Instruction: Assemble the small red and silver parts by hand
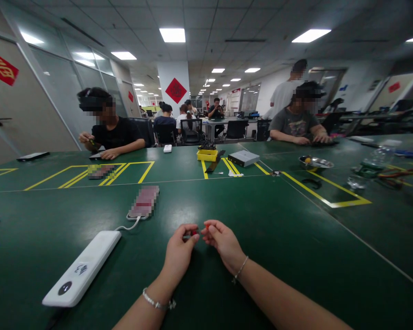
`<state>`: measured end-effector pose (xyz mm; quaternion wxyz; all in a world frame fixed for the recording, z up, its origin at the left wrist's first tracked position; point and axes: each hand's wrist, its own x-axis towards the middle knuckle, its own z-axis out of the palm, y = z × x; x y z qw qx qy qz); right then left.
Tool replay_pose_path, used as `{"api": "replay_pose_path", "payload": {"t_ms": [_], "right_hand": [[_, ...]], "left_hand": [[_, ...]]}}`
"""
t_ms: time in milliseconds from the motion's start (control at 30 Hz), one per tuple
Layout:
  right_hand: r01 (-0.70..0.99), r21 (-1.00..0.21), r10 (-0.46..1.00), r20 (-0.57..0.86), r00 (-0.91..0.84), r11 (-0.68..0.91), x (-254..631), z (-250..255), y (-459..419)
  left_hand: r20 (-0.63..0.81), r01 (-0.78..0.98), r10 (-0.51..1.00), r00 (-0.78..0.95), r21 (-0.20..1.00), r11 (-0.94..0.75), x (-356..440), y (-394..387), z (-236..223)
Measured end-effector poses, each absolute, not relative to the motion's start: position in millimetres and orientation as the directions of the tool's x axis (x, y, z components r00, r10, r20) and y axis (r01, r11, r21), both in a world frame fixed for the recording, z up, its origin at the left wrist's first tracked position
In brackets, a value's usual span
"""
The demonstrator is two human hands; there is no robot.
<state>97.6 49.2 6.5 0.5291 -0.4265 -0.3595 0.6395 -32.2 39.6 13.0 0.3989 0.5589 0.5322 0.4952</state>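
Observation:
My left hand (179,251) hovers above the green table, its thumb and fingers closed on a small red piece (194,233) with something clear or shiny at its tip. Just to the right, my right hand (227,244) pinches a small orange-red piece (207,227) between thumb and fingertips. Both pieces are too small for me to tell their kind. The fingertips of the two hands face each other with a narrow gap between them. Each wrist wears a bracelet.
Left of my hands lie a white power bank (89,266) and a phone (144,201) joined by a cable. Farther off are a yellow tray (207,156), a grey box (243,158), a metal bowl (321,163) and a plastic bottle (375,160). Two people sit opposite.

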Motion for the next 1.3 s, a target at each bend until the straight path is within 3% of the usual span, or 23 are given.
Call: {"api": "replay_pose_path", "payload": {"t_ms": [167,533,700,933,1067,1300], "right_hand": [[-0.344,-0.914,0.976,-0.196,-0.096,-0.217,109,12,43],[-0.224,-0.972,0.994,-0.058,-0.091,-0.077,112,16,40],[-0.419,-0.893,0.981,-0.191,0.02,-0.165,96,5,34],[-0.694,-0.664,0.954,-0.275,-0.12,-0.278,86,15,20],[-0.736,-0.616,0.958,-0.221,-0.181,-0.281,87,15,17],[-0.715,-0.657,0.971,-0.161,-0.176,-0.239,84,13,16]], "left_hand": [[0.14,0.216,0.99,-0.033,0.968,-0.13,-29,37,13],[0.216,0.252,0.975,-0.054,0.948,-0.196,-24,31,17],[0.263,0.302,0.958,-0.112,0.928,-0.219,-20,31,16],[0.328,0.33,0.935,-0.136,0.905,-0.269,-19,27,21],[0.329,0.307,0.932,-0.151,0.912,-0.272,-16,23,25],[0.373,0.355,0.911,-0.174,0.887,-0.296,-18,21,23]]}}
